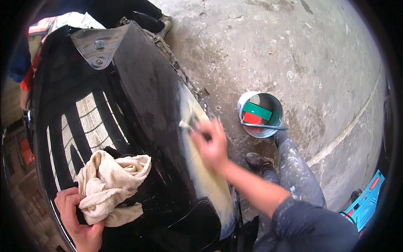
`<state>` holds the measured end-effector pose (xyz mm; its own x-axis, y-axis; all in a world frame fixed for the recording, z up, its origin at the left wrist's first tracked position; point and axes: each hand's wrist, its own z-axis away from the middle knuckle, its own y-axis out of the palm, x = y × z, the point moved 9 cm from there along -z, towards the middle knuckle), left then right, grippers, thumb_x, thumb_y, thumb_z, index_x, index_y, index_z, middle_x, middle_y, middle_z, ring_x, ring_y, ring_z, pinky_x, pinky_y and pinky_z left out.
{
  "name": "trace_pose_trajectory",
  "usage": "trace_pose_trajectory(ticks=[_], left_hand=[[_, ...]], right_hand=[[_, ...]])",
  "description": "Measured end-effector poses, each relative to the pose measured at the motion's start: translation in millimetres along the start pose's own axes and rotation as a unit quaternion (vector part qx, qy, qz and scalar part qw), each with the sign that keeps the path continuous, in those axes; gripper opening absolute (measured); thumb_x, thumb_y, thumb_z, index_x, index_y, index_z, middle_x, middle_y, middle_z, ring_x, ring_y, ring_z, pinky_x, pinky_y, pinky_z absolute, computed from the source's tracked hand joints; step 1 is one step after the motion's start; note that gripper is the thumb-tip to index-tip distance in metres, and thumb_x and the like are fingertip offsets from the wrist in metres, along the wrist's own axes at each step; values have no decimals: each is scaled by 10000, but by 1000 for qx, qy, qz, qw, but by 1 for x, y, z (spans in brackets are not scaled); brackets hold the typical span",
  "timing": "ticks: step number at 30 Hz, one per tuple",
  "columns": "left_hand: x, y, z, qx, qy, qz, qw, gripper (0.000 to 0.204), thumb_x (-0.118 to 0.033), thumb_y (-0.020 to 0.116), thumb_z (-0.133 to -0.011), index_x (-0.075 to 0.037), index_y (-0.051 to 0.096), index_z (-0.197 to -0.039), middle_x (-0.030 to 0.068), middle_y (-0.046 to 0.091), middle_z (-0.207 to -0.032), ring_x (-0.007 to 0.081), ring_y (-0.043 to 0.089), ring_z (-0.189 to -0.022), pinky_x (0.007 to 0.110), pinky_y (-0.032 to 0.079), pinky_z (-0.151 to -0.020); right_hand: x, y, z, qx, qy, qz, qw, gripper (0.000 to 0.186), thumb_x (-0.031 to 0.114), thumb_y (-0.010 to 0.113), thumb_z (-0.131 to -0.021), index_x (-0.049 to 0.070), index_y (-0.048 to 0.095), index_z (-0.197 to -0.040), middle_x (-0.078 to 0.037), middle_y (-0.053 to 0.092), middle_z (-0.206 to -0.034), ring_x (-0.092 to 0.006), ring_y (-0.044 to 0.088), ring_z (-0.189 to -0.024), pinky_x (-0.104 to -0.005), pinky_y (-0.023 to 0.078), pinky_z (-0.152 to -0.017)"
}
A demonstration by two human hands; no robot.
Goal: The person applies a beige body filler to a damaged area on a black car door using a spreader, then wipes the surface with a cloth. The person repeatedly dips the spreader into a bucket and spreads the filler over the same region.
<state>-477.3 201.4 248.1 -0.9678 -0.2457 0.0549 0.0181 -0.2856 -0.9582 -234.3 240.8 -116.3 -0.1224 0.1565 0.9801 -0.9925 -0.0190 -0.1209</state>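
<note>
A glossy black vehicle panel [58, 96] fills the left and middle, with a cream and whitish sanded band [205, 176] along its right side. My right hand [208, 147] is on that band, fingers curled round a small light-and-dark object [187, 125], blurred and partly hidden. A crumpled cream cloth [107, 180] lies on the glossy black surface. My left hand [77, 218] grips the cloth at its lower left, fingers curled against it. A dull grey triangular piece [88, 42] with a small fitting sits at the panel's top end.
A bucket [280, 110] holding green and red blocks stands on stained concrete [327, 63], beside my paint-spattered legs [298, 176]. A turquoise plastic object [365, 201] lies at lower right. Another person's dark leg and shoe [163, 27] are at top; a red-cuffed sleeve [26, 80] is at left.
</note>
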Motion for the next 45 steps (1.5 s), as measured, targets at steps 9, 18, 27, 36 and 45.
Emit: trace_pose_trajectory(ticks=[9,18,27,36,45], left_hand=[[10,8,5,-33,11,38,999,491,-104,814,-662,-4,631,-1106,155,622,-1198,340,590,-1160,415,448,-1072],[-12,5,11,-71,74,-27,994,478,-83,847,-700,12,646,-1123,166,666,-1191,365,610,-1155,427,468,-1065],[-43,28,185,-83,3,-192,978,484,-230,862,-813,8,625,-1162,216,648,-1165,443,607,-1120,506,440,-1027],[-75,68,314,-245,-83,-267,928,448,-456,871,-973,-44,699,-938,163,717,-959,407,679,-941,528,516,-868],[-48,133,349,-286,-216,-365,859,516,-423,874,-989,-33,565,-1125,206,604,-1183,401,588,-1081,555,476,-940]], right_hand=[[10,28,-56,-29,-33,-48,998,325,397,848,-983,93,787,-1083,-162,708,-1055,-393,649,-1095,-479,508,-988],[60,-28,85,0,-124,-25,992,327,326,929,-915,118,845,-1152,-102,715,-1047,-314,658,-964,-438,534,-887],[55,4,20,-29,-125,-89,988,320,370,887,-950,95,803,-1089,-140,726,-1087,-378,662,-1077,-489,523,-973],[68,-4,37,-28,-176,-94,980,312,372,887,-948,106,809,-1094,-122,724,-1056,-366,649,-1059,-476,518,-958],[73,-35,111,9,-205,-61,977,332,343,954,-880,132,852,-1116,-126,707,-1057,-318,651,-978,-448,528,-892]])
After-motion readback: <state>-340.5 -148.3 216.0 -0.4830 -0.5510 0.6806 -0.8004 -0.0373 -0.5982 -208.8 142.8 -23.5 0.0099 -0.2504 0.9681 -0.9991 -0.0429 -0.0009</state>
